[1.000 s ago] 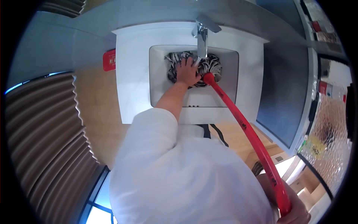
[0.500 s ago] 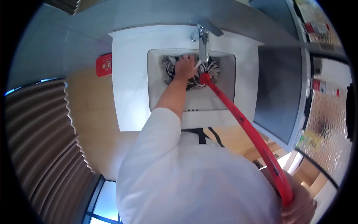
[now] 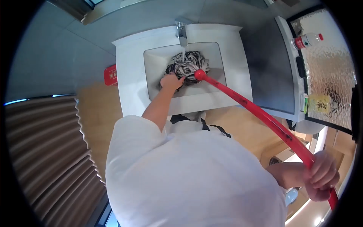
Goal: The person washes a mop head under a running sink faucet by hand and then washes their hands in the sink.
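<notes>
A mop with a black-and-white string head (image 3: 193, 60) lies in the white sink (image 3: 154, 62). Water runs onto the strands from the metal faucet (image 3: 182, 34). At the near left side of the mop head, my left hand (image 3: 171, 81) grips the strands, its fingertips partly hidden among them. The red mop handle (image 3: 261, 116) slants from the sink down to the lower right. My right hand (image 3: 322, 174) is wrapped round this handle near its far end, beside my body.
The white countertop (image 3: 130, 81) surrounds the sink. A red box-like thing (image 3: 110, 75) is at its left. To the right stands a grey cabinet (image 3: 270, 72), with a bottle (image 3: 308, 40) on the textured surface beyond. A brown pleated curtain (image 3: 45, 143) hangs at left.
My left hand has moved from the top of the mop head to its near left side. My right hand has risen outward with the handle, and the view has shifted.
</notes>
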The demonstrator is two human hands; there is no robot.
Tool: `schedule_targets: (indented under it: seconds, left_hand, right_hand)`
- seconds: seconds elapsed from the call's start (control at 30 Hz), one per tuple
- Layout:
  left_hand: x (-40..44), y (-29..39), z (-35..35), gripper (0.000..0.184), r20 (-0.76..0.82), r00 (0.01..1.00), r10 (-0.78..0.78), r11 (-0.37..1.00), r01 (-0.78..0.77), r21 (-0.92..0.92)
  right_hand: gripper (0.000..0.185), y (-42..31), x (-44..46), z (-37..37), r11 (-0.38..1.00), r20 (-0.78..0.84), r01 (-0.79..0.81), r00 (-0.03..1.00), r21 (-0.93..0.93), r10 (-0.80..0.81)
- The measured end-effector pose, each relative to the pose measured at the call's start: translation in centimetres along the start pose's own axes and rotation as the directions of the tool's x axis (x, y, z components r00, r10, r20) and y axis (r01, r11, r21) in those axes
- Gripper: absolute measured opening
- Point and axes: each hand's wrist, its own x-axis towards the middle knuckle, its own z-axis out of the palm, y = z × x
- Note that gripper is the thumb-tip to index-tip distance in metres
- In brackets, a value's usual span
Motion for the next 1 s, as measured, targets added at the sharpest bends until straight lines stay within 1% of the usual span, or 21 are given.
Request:
schedule_targets:
  seconds: [0.03,0.07,0.13,0.17,0.2,0.27,0.3,0.33,0.4,0.43,0.47,0.53,0.57,0.63,0.67,0.73,0.77,0.87,0.9,0.97,1.0]
  left_hand:
    - [-0.7,0.0,-0.1,0.083,0.051,0.998,-0.034,0.999,0.035,-0.015]
    - [-1.7,-0.3,0.2,0.083,0.049,0.998,-0.038,0.999,0.038,-0.013]
    - [-3.6,-1.3,0.8,0.078,-0.154,0.980,0.125,0.987,-0.108,0.116]
    - [-3.6,-2.2,1.8,0.074,-0.179,0.969,0.168,0.986,-0.164,0.036]
    - [-4.1,-2.9,2.4,0.074,-0.181,0.972,0.152,0.988,-0.147,0.042]
    - [-4.4,-3.4,3.7,0.070,-0.364,0.890,0.276,0.961,-0.250,0.118]
    - [-3.7,-4.2,4.7,0.072,-0.416,0.848,0.330,0.926,-0.376,-0.031]
    - [-2.9,-4.6,5.7,0.072,-0.420,0.846,0.328,0.924,-0.380,-0.044]
    - [-3.0,-3.6,4.3,0.080,-0.559,0.720,0.411,0.741,-0.621,-0.256]
    - [-2.9,-2.5,3.3,0.083,-0.510,0.747,0.427,0.784,-0.587,-0.203]
    - [-2.2,-1.4,3.2,0.083,-0.502,0.760,0.413,0.788,-0.575,-0.221]
    - [-0.1,0.5,3.5,0.078,-0.447,0.720,0.530,0.812,-0.583,0.024]
    - [0.9,1.0,4.0,0.078,-0.444,0.728,0.522,0.817,-0.577,0.014]
    - [3.2,2.2,5.0,0.074,-0.320,0.824,0.467,0.862,-0.505,-0.040]
    - [3.7,2.8,5.2,0.074,-0.313,0.828,0.466,0.862,-0.504,-0.050]
    - [5.1,3.8,5.3,0.073,-0.255,0.929,0.268,0.919,-0.326,-0.222]
    - [5.4,4.3,5.1,0.072,-0.249,0.946,0.208,0.940,-0.264,-0.218]
    - [7.5,4.7,5.6,0.069,-0.403,0.904,0.146,0.952,-0.239,-0.191]
    - [8.4,4.6,5.4,0.069,-0.389,0.911,0.135,0.955,-0.224,-0.193]
    - [10.1,4.3,5.5,0.072,-0.446,0.879,0.167,0.966,-0.237,-0.106]
    - [11.1,3.9,5.7,0.072,-0.432,0.887,0.163,0.967,-0.231,-0.110]
  right_hand:
    - [0.034,-1.2,0.0,-0.5,1.000,-0.002,0.003,1.000,0.001,-0.003]
    - [0.036,-2.4,-0.1,-0.8,0.998,0.031,0.008,0.999,0.054,-0.010]
    - [0.038,-4.6,-0.6,-1.3,0.983,0.032,0.040,0.998,0.181,-0.047]
    - [0.036,-4.7,-0.3,-0.8,0.975,0.093,0.031,0.994,0.219,-0.052]
    - [0.034,-4.6,0.1,0.1,0.967,0.150,0.020,0.987,0.252,-0.059]
    - [0.040,-4.5,1.0,1.2,0.976,0.331,0.038,0.937,0.215,-0.109]
    - [0.045,-4.7,1.5,2.1,0.979,0.354,0.023,0.931,0.204,-0.095]
    - [0.045,-3.7,1.1,3.4,0.913,0.257,0.096,0.943,0.397,-0.211]
    - [0.044,-5.3,3.0,2.3,0.967,0.540,-0.037,0.835,0.252,-0.109]
    - [0.044,-5.2,3.6,2.0,0.949,0.629,-0.087,0.766,0.303,-0.130]
    - [0.045,-4.9,4.5,1.6,0.924,0.742,-0.204,0.661,0.324,-0.115]
    - [0.044,-3.1,5.5,1.9,0.905,0.779,-0.260,0.617,0.336,-0.112]
    - [0.044,-1.8,5.8,2.1,0.900,0.781,-0.268,0.613,0.343,-0.115]
    - [0.043,0.9,6.2,2.3,0.896,0.778,-0.280,0.620,0.346,-0.107]
    - [0.043,2.5,6.4,2.4,0.895,0.770,-0.283,0.631,0.345,-0.097]
    - [0.043,5.8,7.0,2.3,0.893,0.757,-0.288,0.648,0.345,-0.083]
    - [0.043,7.8,7.2,2.1,0.889,0.746,-0.291,0.661,0.352,-0.079]
    - [0.042,14.0,7.9,1.3,0.883,0.703,-0.294,0.709,0.367,-0.057]
    - [0.042,16.3,8.1,1.0,0.882,0.689,-0.294,0.723,0.368,-0.046]
    - [0.041,20.6,8.5,0.5,0.880,0.664,-0.302,0.747,0.366,-0.020]
    - [0.041,22.6,8.5,0.1,0.882,0.652,-0.302,0.758,0.363,-0.008]
